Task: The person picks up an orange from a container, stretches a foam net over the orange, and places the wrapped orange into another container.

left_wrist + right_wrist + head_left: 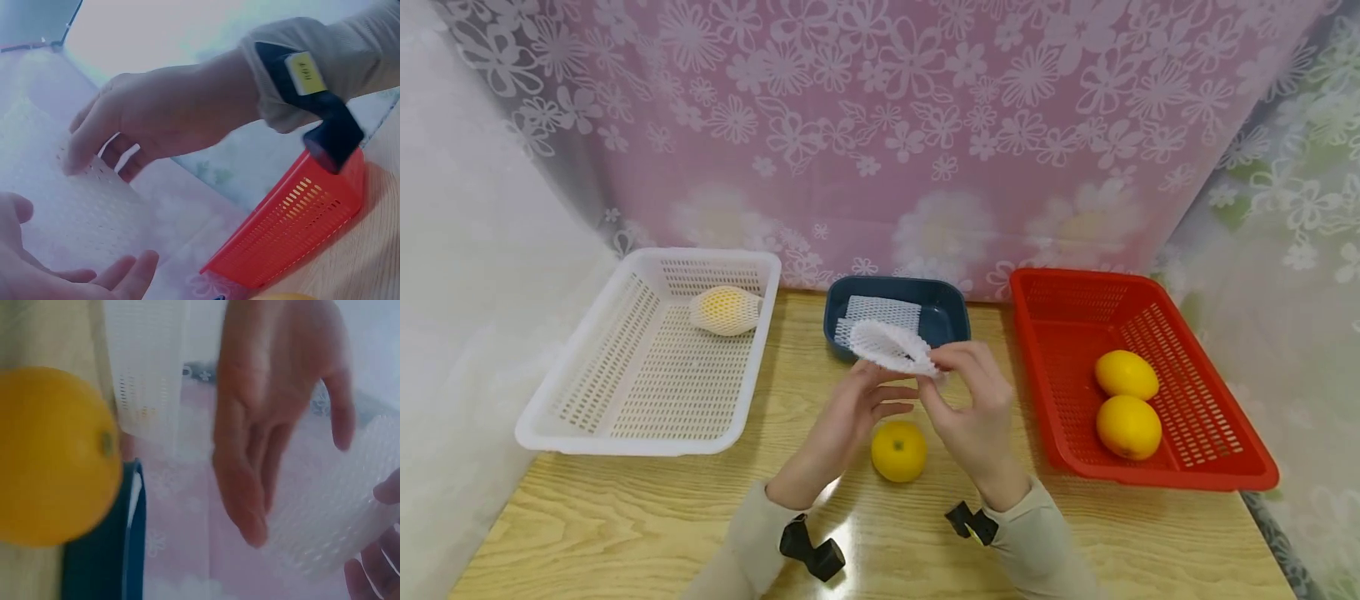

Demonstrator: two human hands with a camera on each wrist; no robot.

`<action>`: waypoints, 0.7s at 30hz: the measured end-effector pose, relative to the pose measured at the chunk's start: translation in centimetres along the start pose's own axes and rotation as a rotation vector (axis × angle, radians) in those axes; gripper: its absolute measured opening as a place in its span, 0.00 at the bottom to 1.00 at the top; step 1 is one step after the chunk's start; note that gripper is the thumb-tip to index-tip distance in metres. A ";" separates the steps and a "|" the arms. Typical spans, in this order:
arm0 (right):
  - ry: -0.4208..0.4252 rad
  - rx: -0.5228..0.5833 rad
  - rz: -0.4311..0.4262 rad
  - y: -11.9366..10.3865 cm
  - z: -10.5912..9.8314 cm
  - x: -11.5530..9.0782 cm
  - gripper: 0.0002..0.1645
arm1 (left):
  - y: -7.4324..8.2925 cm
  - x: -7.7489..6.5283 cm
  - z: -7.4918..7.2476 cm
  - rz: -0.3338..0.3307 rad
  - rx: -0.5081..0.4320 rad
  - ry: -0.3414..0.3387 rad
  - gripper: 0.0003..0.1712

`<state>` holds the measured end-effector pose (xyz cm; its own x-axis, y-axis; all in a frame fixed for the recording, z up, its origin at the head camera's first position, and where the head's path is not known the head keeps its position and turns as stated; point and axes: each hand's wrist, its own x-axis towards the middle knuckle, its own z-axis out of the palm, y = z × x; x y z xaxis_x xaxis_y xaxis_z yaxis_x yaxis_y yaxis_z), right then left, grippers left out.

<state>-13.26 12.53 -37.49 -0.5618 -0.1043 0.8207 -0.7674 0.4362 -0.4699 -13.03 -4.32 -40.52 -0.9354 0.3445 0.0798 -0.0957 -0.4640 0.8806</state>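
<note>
My right hand (973, 408) pinches the edge of a white foam net sleeve (891, 346), whose mouth is spread into a loop. Beside the sleeve, my left hand (850, 417) has its fingers extended and apart; in the right wrist view the left hand (275, 406) reaches along the sleeve (337, 512) with the thumb separate. Whether it touches the mesh is hard to tell. An orange (898, 451) sits on the table between my forearms, below both hands. Behind the held sleeve, more foam nets (887, 311) lie flat in a dark blue tub (951, 321).
At left stands a white basket (647, 446), with a net-wrapped orange (724, 310) near its back right. A red basket (1048, 400) on the right contains two bare oranges (1127, 427). All stand on a wood-grain table (625, 517) before a pink floral curtain (880, 167).
</note>
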 end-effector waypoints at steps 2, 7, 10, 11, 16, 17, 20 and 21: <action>-0.031 0.047 -0.009 -0.3 0.0 -1.0 0.13 | 0.0 -0.2 0.2 -0.019 -0.004 -0.011 0.26; -0.124 0.238 0.005 -0.5 -0.2 -2.8 0.19 | -0.2 -0.7 0.5 -0.021 0.040 -0.036 0.27; -0.157 0.413 0.056 -0.6 -0.7 -3.5 0.23 | -0.3 -0.9 0.4 -0.006 0.077 -0.093 0.28; -0.157 0.474 0.080 -0.7 -0.9 -3.7 0.24 | -0.3 -0.9 0.4 -0.004 0.094 -0.116 0.28; -0.104 0.691 0.231 -1.2 -1.4 -4.6 0.18 | -0.2 -1.3 0.3 0.057 0.202 -0.201 0.31; -0.087 0.710 0.254 -1.3 -1.4 -4.8 0.16 | -0.2 -1.4 0.4 0.079 0.228 -0.208 0.32; -0.046 0.739 0.310 -1.5 -1.3 -5.2 0.06 | -0.3 -1.5 0.5 0.153 0.303 -0.213 0.35; -0.042 0.749 0.332 -1.5 -1.3 -5.3 0.04 | -0.3 -1.5 0.5 0.174 0.323 -0.212 0.36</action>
<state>-8.69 13.61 -40.73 -0.7954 -0.1145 0.5952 -0.5541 -0.2603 -0.7907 -11.42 -4.29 -40.65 -0.8344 0.4595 0.3044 0.2003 -0.2618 0.9441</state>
